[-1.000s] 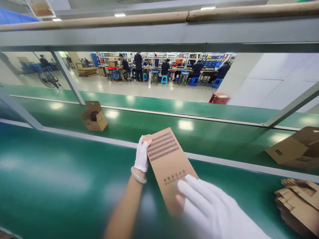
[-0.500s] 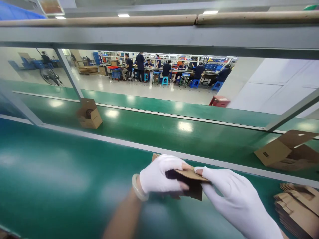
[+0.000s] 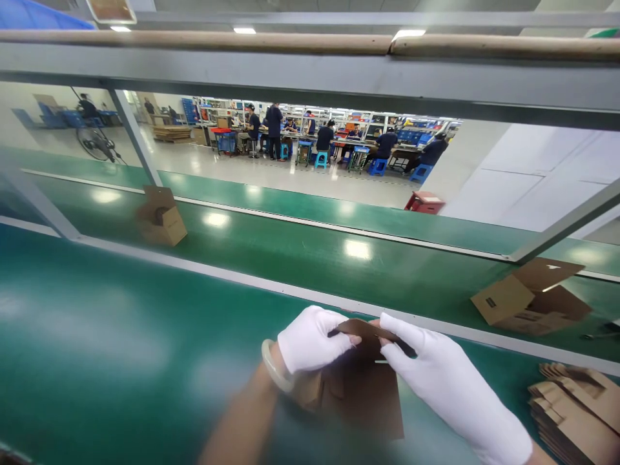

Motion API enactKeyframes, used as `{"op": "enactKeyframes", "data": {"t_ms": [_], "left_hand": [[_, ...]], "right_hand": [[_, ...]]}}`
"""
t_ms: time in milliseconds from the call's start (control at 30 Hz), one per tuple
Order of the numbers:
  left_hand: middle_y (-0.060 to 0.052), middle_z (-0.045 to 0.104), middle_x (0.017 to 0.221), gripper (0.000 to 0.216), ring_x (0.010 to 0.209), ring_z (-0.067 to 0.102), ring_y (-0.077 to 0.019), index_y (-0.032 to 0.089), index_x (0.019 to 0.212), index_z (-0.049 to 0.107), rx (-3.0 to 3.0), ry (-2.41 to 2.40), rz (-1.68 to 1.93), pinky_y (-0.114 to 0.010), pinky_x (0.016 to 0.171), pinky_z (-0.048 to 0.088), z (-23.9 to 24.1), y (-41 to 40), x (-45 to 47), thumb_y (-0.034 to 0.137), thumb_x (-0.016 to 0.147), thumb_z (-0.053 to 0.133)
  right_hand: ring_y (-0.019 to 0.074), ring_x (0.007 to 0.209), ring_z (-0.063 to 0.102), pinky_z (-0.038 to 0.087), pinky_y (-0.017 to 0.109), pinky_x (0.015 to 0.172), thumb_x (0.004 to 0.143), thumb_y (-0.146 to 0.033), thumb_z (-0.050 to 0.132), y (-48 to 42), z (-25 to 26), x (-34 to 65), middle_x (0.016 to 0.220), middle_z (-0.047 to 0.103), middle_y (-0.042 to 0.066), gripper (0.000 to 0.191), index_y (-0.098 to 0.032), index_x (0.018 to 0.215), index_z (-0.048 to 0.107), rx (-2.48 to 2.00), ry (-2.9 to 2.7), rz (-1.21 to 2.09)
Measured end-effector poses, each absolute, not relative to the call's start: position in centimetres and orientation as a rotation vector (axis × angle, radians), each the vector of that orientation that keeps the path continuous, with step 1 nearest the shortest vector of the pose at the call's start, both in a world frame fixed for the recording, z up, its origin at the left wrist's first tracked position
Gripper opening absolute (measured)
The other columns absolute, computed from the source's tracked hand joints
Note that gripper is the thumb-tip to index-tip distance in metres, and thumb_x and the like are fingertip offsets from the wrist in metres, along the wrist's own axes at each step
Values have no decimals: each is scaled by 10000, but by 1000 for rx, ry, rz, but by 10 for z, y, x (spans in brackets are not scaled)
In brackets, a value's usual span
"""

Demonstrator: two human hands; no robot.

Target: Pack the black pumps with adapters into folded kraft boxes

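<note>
1. Both hands are clamped on one brown cardboard carton [image 3: 375, 397]: the left hand [image 3: 310, 342] pinches its top edge between thumb and fingers, and the right hand [image 3: 436, 368] grips the same edge just beside it.
2. The carton is in front of the person, over the green worktop [image 3: 145, 336]; its dark panel extends below the hands, with a lighter folded part at the left. Whether its lower end touches the worktop, I cannot tell.
3. Both hands wear white gloves that leave some fingertips bare, and a pale bangle [image 3: 275, 369] circles the left wrist.
4. To the right of the right hand, a stack of flattened cartons [image 3: 576, 410] lies on the worktop.
5. Beyond a pale rail [image 3: 232, 278] runs a green lane [image 3: 290, 248]. An open box [image 3: 504, 300] sits on it at the right, flap raised; another open box [image 3: 172, 226], with a dark round thing inside, stands at the left.
6. Farther off, people in dark clothing [image 3: 323, 137] are at benches, several seated on blue stools [image 3: 378, 167].
</note>
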State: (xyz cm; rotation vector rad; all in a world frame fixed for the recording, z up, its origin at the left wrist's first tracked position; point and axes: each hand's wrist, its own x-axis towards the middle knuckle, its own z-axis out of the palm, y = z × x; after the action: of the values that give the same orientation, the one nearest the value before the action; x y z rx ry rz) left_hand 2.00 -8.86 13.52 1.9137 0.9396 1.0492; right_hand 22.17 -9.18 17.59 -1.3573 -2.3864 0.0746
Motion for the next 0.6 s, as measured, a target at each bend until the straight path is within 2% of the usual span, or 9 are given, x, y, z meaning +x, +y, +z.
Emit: {"op": "enactKeyframes", "data": {"t_ms": [100, 200, 300, 367, 467, 600], "left_hand": [[10, 668, 704, 195, 666, 586, -118, 161, 848, 718, 1938, 906, 1031, -198, 637, 423, 133, -88, 18, 239, 848, 539], [6, 661, 704, 203, 666, 578, -116, 152, 839, 710, 1954, 871, 1007, -192, 629, 420, 131, -86, 15, 276, 850, 550], [-6, 663, 718, 212, 681, 588, -119, 141, 823, 705, 1967, 821, 985, -189, 640, 429, 130, -85, 13, 296, 845, 562], [-11, 662, 715, 218, 678, 591, -119, 135, 808, 704, 1991, 777, 969, -189, 647, 434, 130, -85, 13, 298, 844, 563], [-11, 651, 697, 242, 661, 579, -117, 132, 792, 702, 2007, 740, 935, -189, 633, 434, 130, -86, 14, 314, 849, 553], [-5, 630, 691, 249, 657, 554, -115, 126, 781, 691, 1966, 776, 958, -194, 635, 426, 130, -84, 12, 327, 844, 559]], "right_hand": [[187, 824, 620, 494, 273, 702, 854, -264, 427, -90, 197, 221, 926, 680, -10, 233, -261, 959, 634, -1419, -2462, 714], [200, 837, 563, 446, 287, 728, 909, -425, 373, -85, 214, 223, 881, 630, 7, 313, -233, 878, 618, -1357, -2414, 1065], [177, 772, 498, 386, 271, 664, 906, -505, 363, -77, 219, 228, 838, 570, 4, 383, -218, 844, 610, -1334, -2392, 1239], [151, 719, 447, 346, 254, 626, 874, -499, 439, -70, 219, 230, 781, 520, -10, 335, -211, 818, 600, -1293, -2443, 1370], [127, 684, 407, 329, 238, 623, 813, -401, 544, -65, 220, 229, 711, 470, -27, 225, -190, 737, 555, -1214, -2499, 1521], [121, 656, 424, 353, 240, 626, 780, -305, 529, -59, 219, 221, 664, 463, -31, 174, -185, 654, 513, -1271, -2455, 1354]]}}
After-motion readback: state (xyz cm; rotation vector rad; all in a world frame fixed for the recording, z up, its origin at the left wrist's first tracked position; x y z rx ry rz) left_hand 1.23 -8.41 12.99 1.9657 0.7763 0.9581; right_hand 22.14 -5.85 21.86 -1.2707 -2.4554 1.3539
